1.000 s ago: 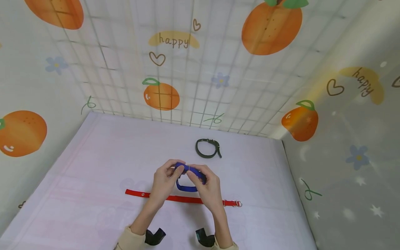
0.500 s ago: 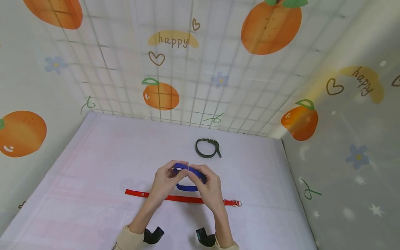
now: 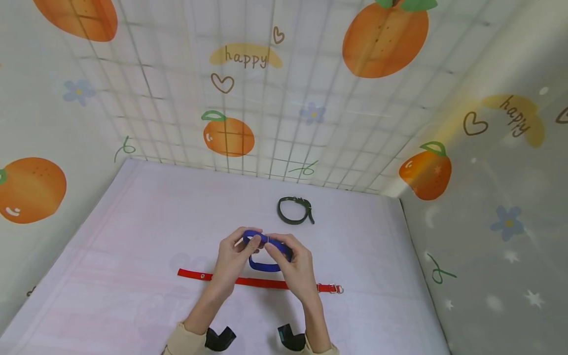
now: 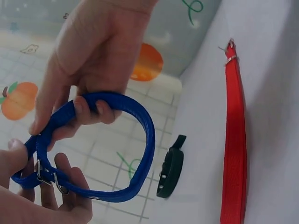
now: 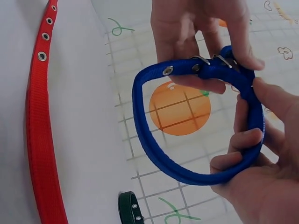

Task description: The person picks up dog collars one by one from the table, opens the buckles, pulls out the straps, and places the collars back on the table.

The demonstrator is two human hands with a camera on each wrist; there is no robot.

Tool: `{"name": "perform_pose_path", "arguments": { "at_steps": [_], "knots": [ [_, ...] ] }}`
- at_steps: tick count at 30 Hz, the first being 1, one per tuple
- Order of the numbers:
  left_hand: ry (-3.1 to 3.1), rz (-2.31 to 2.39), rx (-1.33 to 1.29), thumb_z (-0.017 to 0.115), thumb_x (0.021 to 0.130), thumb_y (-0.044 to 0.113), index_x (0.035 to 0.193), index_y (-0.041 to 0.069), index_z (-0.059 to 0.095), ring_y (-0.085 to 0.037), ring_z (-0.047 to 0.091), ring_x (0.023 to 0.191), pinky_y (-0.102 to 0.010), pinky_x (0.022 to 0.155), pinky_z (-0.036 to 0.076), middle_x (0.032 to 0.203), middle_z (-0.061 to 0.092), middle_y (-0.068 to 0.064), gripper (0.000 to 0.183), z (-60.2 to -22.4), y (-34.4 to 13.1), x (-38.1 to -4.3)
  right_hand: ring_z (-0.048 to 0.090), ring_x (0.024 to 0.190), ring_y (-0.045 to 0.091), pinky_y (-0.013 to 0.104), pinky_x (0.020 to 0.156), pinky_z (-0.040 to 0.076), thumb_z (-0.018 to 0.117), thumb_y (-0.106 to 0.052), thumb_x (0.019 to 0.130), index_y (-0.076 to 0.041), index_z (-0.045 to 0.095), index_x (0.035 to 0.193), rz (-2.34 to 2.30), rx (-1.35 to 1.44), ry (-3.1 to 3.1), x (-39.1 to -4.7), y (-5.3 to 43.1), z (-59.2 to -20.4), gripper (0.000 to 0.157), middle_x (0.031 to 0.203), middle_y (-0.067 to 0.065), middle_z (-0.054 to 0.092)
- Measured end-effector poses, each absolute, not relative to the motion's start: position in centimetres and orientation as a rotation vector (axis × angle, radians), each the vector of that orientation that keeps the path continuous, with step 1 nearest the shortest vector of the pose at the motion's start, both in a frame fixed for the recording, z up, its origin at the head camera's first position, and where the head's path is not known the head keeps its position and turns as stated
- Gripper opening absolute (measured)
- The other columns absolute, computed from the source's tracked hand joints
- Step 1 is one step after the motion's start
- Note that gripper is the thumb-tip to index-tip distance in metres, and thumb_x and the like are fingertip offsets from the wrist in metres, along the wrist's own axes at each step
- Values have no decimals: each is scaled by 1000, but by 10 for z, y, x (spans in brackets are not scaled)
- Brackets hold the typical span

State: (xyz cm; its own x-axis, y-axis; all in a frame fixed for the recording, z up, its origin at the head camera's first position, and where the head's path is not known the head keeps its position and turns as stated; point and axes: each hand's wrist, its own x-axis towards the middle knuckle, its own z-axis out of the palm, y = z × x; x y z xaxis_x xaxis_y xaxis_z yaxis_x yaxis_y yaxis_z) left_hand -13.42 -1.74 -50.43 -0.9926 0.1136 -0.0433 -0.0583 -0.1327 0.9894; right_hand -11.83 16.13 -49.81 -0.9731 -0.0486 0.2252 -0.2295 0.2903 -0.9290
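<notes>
A blue collar [image 3: 266, 267], buckled into a loop, is held up between both hands above the table. My left hand [image 3: 232, 256] pinches it by the metal buckle [image 4: 44, 172], thumb on the strap and fingers behind. My right hand [image 3: 298, 266] grips the strap just to the right, its thumb and index finger pressing near the other thumb. Metal eyelets [image 5: 168, 70] show along the blue strap by the buckle. The fingers partly hide the strap's end, which forms a small second loop beside the buckle.
A red collar [image 3: 262, 282] lies stretched out beneath the hands, with its buckle at the right. Farther back, a dark green collar [image 3: 293, 223] lies fastened in a ring. Patterned walls [image 3: 270, 98] stand around the white table [image 3: 146, 212].
My left thumb moves right to meet the right thumb, then draws back left. The blue strap's small loop now reaches slightly farther left. My right hand stays nearly still.
</notes>
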Motion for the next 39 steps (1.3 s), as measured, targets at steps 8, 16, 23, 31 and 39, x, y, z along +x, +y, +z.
{"name": "perform_pose_path", "arguments": {
  "at_steps": [8,16,23,31,39],
  "knots": [
    [1922,2327,49,69,106,27,135,9,70,-23,74,112,-25,97,60,127,70,-13,34,-505,-22,-138,71,109,14,22,97,59,75,-23,103,-23,75,129,1779,270,-2405,-118,160,-499,26,121,2,76],
    [2035,2199,128,68,107,29,129,11,72,-23,75,101,-34,98,56,121,75,-18,29,-509,-22,-138,71,113,22,22,100,57,72,-22,105,-18,72,132,1845,212,-2366,-120,160,-499,27,129,7,76],
    [2106,2151,186,70,106,28,133,15,69,-21,77,100,-30,98,57,126,76,-18,30,-510,-25,-138,69,118,20,22,103,55,66,-19,108,-12,68,135,1922,155,-2321,-121,161,-502,28,135,10,73],
    [2385,2058,219,79,99,28,122,21,76,-20,72,79,-32,75,62,109,81,-6,25,-510,-23,-138,62,127,23,38,111,49,64,-19,108,-12,65,133,1825,98,-2368,-122,158,-501,26,132,16,71],
    [2608,1885,364,82,95,31,120,26,77,-15,63,79,-20,69,54,108,82,1,26,-507,-22,-136,58,101,15,38,96,44,70,-26,105,-12,75,113,1797,29,-2369,-123,154,-500,17,100,8,71]
  ]
}}
